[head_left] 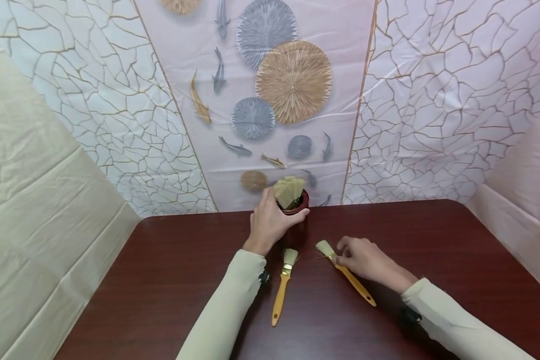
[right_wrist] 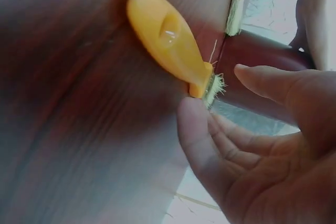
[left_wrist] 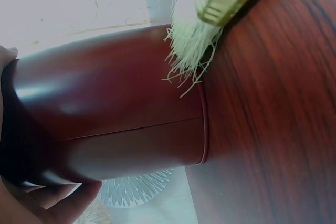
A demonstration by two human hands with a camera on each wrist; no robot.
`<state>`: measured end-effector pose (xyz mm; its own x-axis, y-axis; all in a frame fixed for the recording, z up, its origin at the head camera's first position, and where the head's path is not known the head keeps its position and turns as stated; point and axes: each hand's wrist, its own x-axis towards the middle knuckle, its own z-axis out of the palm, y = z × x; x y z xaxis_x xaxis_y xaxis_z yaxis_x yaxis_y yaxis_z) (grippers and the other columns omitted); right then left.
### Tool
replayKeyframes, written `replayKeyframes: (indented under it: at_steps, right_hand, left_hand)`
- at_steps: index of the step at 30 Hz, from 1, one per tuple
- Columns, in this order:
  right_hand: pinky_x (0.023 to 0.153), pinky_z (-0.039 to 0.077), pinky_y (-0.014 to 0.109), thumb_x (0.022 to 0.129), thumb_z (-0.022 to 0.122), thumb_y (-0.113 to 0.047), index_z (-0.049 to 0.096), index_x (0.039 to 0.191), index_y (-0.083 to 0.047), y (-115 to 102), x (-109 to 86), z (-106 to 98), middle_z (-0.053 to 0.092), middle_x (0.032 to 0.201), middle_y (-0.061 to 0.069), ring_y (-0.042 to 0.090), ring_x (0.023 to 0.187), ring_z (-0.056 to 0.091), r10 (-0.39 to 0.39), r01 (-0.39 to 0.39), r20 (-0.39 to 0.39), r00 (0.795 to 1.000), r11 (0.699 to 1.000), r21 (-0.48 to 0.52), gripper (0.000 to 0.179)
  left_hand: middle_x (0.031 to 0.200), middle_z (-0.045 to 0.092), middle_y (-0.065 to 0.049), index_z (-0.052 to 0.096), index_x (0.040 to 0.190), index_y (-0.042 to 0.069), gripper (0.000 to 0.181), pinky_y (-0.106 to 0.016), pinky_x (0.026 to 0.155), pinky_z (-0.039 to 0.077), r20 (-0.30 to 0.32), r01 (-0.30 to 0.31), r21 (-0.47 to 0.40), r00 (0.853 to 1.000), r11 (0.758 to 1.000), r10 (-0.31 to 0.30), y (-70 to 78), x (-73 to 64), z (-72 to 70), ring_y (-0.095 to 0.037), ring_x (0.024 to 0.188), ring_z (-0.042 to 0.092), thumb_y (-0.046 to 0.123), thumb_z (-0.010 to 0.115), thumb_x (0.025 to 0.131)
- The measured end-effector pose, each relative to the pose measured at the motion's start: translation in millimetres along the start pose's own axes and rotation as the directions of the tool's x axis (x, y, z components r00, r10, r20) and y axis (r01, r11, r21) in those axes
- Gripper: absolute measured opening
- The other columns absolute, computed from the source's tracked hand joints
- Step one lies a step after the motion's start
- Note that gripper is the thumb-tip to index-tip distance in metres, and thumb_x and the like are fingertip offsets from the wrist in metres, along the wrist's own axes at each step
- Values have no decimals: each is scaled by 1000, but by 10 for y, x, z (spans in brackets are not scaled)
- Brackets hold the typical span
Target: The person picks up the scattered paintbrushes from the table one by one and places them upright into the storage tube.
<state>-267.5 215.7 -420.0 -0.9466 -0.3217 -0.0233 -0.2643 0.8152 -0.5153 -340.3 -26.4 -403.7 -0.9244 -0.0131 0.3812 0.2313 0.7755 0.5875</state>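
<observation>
My left hand (head_left: 270, 217) grips a dark red cylindrical holder (head_left: 303, 201) near its rim, at the table's far edge. Bristle ends of several paintbrushes (head_left: 289, 190) stick up out of it. In the left wrist view the holder (left_wrist: 115, 103) stands with its base on the table. One yellow-handled paintbrush (head_left: 281, 295) lies in front of it, bristles pointing toward it. A second paintbrush (head_left: 356, 286) lies slanted to the right. Over its metal band hovers my right hand (head_left: 371, 260). In the right wrist view, thumb and fingers are apart around this paintbrush (right_wrist: 163, 40), a fingertip close beside it.
A dark reddish-brown wooden table (head_left: 162, 300) carries everything. Behind it hangs a patterned cloth (head_left: 274, 100) with fish and round motifs, near the holder. Plain cream cloth (head_left: 36, 200) hangs at the left side, with more at the right.
</observation>
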Motion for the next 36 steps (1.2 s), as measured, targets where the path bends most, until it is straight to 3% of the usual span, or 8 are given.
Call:
replayKeyframes:
  at_steps: [3,6,10,16,25,30,36]
  right_hand:
    - [54,47,29,97,78,-24,68,93,-2,0,68,21,62,71,2,14,58,58,79,-80,45,996,996,27,24]
    - [49,43,26,95,80,-28,55,67,-12,-13,126,52,45,55,-3,14,47,53,123,-126,67,990,992,34,41]
    - [48,49,27,92,83,-27,47,55,-17,-49,187,81,45,49,-4,15,45,58,151,-155,84,985,987,40,53]
    - [49,54,29,90,84,-19,54,57,-12,-61,202,121,58,54,4,17,46,64,197,-207,114,974,975,77,45]
    - [49,56,31,92,82,-16,53,73,-8,63,226,113,60,62,7,18,46,64,165,-179,93,982,969,170,35]
    - [48,56,34,96,78,-17,55,85,-5,48,211,-42,61,64,9,19,46,63,94,-105,59,994,973,208,28]
    - [48,55,35,100,74,-19,56,94,-5,-137,196,-366,63,69,7,21,49,63,12,-3,-35,999,973,230,24]
  left_hand:
    - [145,55,2,46,157,23,107,-58,90,55,2,-4,5,1000,1000,4,2,-3,8,-37,114,68,81,76,73]
    - [144,55,2,46,157,22,107,-57,89,56,-2,-5,11,1000,1000,5,-2,-10,13,-36,114,68,81,76,73]
    - [143,56,3,47,156,22,107,-56,89,56,-17,-7,6,1000,1000,7,-16,-13,15,-35,115,68,81,77,72]
    - [142,57,3,49,155,21,107,-55,88,56,-11,-29,-11,1000,1000,29,-27,-10,26,-34,112,69,82,76,72]
    - [147,55,0,47,157,19,108,-57,91,55,-2,-25,-25,1000,999,25,-35,3,32,-35,116,67,79,78,73]
    - [148,55,-1,46,158,18,109,-57,91,55,-3,-25,-20,1000,999,25,-41,1,43,-36,116,67,77,80,73]
    - [149,54,-1,45,158,17,110,-57,91,55,-3,-32,-11,999,999,32,-39,9,36,-37,116,68,79,78,73]
